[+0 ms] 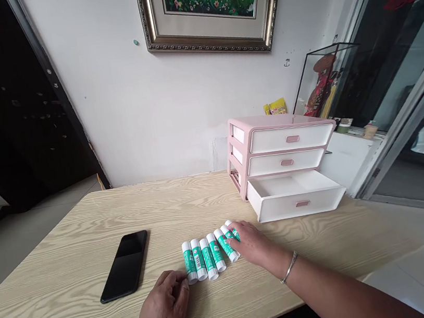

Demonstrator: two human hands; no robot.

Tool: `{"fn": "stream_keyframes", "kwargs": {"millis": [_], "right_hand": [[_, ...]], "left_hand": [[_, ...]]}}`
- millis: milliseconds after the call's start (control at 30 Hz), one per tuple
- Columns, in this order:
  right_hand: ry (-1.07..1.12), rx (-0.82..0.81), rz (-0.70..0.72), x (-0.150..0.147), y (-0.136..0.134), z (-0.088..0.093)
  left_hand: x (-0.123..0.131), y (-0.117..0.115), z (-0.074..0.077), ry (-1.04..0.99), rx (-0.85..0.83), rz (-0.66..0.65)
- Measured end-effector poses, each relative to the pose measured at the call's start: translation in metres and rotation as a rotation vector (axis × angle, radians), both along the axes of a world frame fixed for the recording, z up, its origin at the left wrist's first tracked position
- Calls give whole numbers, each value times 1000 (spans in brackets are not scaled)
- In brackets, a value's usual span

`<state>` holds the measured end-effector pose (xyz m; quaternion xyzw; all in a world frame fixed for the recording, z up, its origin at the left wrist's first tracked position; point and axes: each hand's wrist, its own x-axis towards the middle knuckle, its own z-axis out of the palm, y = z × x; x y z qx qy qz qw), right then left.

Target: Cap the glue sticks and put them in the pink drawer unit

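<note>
Several glue sticks (207,259) with white caps and green labels lie side by side in a slightly uneven row on the wooden table. My left hand (162,309) rests at the left end of the row, fingers curled together, its fingertips touching the lower end of the leftmost glue stick. My right hand (249,243) is closed over the glue sticks at the right end, with thumb and fingers around them. It partly covers the rightmost ones. Left of the row lies a black phone (125,266), apart from both hands.
A pink and white drawer unit (244,160) stands at the table's back right. Its bottom drawer (282,207) is pulled out toward me, close beyond my right hand. Bare wood tabletop (155,204) extends behind the row. A yellow packet (275,107) shows behind the unit.
</note>
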<state>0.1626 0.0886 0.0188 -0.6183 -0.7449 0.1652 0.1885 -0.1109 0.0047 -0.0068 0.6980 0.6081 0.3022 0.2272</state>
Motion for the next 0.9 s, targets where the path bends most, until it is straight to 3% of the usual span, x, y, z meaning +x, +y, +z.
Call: {"fn": "stream_keyframes", "kwargs": {"millis": [300,467,533,633,733,833,900], "right_hand": [[-306,94,-16,-6,-3,-1],[-343,74,19,11,8,1],[-302,123,42,26,14,16],[-262,245,5,57,28,55],[-282,326,-155,98,47,99],[-368,174,-324,135,66,132],[-410,39,-397,151,77,144]], "left_hand": [[2,0,2,15,0,7],[1,-1,3,27,14,19],[1,-1,3,35,10,17],[1,0,2,40,15,7],[2,0,2,39,14,12],[3,0,2,27,14,14],[4,0,4,24,12,14]]}}
